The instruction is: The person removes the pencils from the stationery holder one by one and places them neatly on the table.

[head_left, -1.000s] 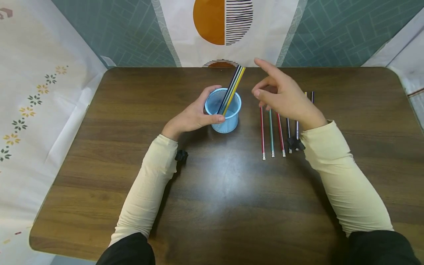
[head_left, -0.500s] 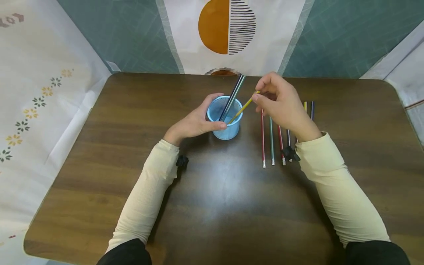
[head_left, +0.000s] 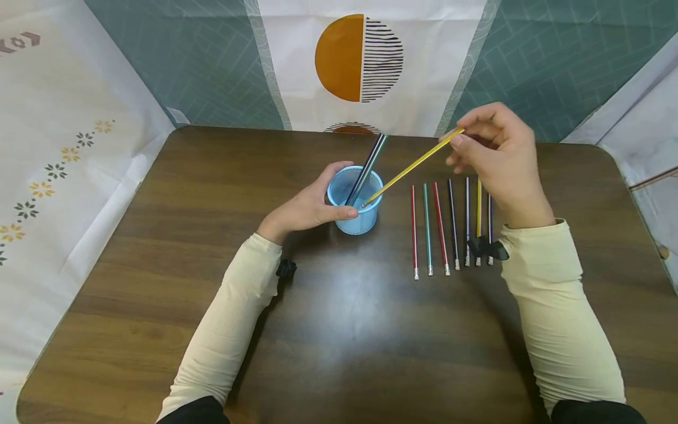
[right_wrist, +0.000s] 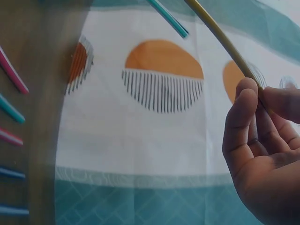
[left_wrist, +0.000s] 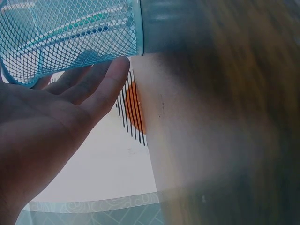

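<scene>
In the head view my left hand holds a light-blue mesh pencil cup, thumb at its near side and fingers round the far side. A dark pencil and a teal pencil lean together inside. My right hand is raised to the right of the cup and pinches a yellow pencil by its upper end. That pencil slants down left, its lower end at the cup's mouth. In the right wrist view, thumb and fingertips meet on the yellow pencil. The left wrist view shows fingers against the mesh.
Several pencils lie in a row right of the cup, among them a red pencil, a teal pencil and a yellow pencil, erasers toward me. They rest on a brown wooden table. A patterned cloth hangs behind its far edge.
My right hand, first apart from the pencils, has pinched the yellow one in the cup and drawn it up and right. My left hand has stayed on the cup.
</scene>
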A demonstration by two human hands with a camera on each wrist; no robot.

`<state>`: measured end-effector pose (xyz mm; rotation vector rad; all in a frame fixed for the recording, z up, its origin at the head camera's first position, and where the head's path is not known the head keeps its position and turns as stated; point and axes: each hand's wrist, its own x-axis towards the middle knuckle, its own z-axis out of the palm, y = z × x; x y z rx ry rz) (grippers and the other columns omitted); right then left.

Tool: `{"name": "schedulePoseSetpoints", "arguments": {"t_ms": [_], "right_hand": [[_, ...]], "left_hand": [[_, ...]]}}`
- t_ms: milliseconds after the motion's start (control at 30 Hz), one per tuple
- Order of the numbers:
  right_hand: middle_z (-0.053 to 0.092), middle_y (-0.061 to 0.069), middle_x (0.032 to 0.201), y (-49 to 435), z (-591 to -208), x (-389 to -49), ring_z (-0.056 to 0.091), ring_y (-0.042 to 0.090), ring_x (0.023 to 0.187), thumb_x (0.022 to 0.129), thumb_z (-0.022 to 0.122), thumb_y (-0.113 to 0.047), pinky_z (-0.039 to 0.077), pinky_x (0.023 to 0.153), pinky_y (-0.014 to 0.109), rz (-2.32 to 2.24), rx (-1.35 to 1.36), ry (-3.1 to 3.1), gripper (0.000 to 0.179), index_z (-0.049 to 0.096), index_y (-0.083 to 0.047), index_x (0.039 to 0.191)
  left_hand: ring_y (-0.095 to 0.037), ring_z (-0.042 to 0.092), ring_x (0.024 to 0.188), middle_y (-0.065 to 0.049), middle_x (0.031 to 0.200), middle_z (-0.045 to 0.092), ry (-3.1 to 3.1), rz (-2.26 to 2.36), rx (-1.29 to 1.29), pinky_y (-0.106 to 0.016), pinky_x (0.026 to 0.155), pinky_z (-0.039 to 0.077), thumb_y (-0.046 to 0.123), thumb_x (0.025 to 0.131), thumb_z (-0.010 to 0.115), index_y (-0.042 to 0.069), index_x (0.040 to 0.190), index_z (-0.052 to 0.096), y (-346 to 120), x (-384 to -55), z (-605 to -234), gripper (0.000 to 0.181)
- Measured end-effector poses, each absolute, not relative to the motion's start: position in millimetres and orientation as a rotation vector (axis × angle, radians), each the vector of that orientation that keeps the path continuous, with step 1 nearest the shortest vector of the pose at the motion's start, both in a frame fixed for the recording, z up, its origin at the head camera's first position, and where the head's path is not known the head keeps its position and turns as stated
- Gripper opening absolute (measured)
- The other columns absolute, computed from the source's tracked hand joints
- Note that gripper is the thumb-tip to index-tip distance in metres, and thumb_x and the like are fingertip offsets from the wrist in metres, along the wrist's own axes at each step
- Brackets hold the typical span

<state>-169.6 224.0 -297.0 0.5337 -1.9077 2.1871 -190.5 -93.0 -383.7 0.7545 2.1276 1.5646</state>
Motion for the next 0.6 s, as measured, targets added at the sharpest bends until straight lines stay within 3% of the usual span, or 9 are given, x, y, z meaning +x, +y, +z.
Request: {"name": "schedulePoseSetpoints", "arguments": {"t_ms": [333,600], "right_hand": [[0.068,0.031,0.085,255,-288,-174,0.063,0.031,0.054,0.086,0.065,0.022,0.053,0.05,0.031,2.392,0.458,-1.44,0.022,0.055,0.02,0.105],[0.066,0.031,0.078,270,-280,-175,0.06,0.034,0.053,0.082,0.066,0.025,0.05,0.045,0.033,2.422,0.376,-1.292,0.028,0.054,0.021,0.107]], "left_hand": [[-0.029,0.042,0.127,-0.012,0.142,0.041,2.121,1.558,0.753,-0.048,0.098,0.046,0.015,0.089,0.077,0.016,0.155,0.022,-91,-190,-383,0.087],[-0.027,0.043,0.126,-0.01,0.141,0.042,2.135,1.557,0.735,-0.046,0.098,0.047,0.018,0.089,0.078,0.019,0.154,0.023,-92,-190,-384,0.086]]}}
